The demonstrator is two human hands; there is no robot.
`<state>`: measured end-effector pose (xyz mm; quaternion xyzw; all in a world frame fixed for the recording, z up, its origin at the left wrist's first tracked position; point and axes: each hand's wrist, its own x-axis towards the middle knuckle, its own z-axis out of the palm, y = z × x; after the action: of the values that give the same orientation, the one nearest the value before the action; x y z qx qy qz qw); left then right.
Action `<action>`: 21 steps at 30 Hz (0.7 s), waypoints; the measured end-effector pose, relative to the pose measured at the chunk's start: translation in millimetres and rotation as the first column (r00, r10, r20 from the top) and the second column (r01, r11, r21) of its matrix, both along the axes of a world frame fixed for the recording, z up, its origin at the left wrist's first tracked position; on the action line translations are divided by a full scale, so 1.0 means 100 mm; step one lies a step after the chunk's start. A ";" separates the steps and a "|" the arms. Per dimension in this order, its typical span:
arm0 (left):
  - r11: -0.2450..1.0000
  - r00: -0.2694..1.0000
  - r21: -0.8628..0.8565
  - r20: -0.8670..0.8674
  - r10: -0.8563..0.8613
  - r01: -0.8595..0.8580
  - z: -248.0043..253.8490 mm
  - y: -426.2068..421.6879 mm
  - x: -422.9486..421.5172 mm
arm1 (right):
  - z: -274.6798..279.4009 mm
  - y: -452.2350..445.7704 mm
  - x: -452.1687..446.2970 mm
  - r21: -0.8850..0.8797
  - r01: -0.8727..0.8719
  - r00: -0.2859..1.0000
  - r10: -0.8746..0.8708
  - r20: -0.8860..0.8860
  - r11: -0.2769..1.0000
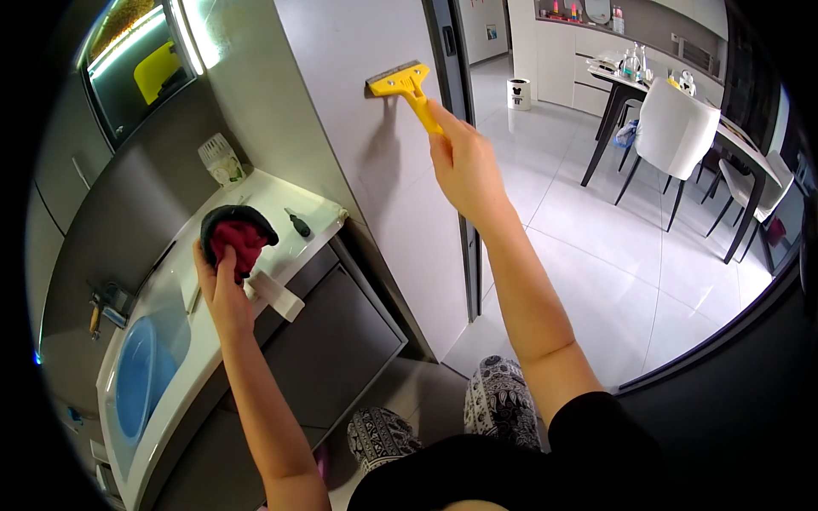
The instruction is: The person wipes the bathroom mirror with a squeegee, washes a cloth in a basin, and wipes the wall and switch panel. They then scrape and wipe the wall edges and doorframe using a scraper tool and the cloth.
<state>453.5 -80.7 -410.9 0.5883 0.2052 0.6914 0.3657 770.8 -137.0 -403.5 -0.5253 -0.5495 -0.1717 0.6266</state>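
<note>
My right hand (464,162) is closed round the handle of a yellow scraper (405,83). The scraper's wide blade edge lies at the light grey wall panel (341,43), near the dark door frame; whether it presses on the surface I cannot tell. Over the washbasin counter, my left hand (223,294) grips a bunched dark red and black cloth (239,243). Below that hand a white block-like piece (277,298) juts past the counter edge. A small dark green bottle (298,224) with a narrow tip lies on the counter just right of the cloth.
A blue basin (143,375) sits in the sink beside the tap (106,307). A white openwork holder (221,160) stands at the counter's back corner. Past the door frame (464,170) are a white chair (673,128), a dining table (626,83) and a white bin (518,94).
</note>
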 end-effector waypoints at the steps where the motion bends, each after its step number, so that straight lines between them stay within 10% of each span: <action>1: 1.000 1.000 0.008 -0.013 -0.008 0.008 -0.01 0.01 -0.01 | 0.02 0.00 0.01 0.008 0.000 1.000 0.000 0.019 1.000; 21: 1.000 0.999 0.010 -0.041 0.012 -0.012 0.01 -0.08 0.01 | 0.08 -0.12 0.22 -0.115 -0.033 0.995 0.043 0.089 0.993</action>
<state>454.6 -88.5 -409.4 0.6031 0.2128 0.6822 0.3543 792.5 -149.4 -395.1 -0.5410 -0.5962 -0.1519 0.5733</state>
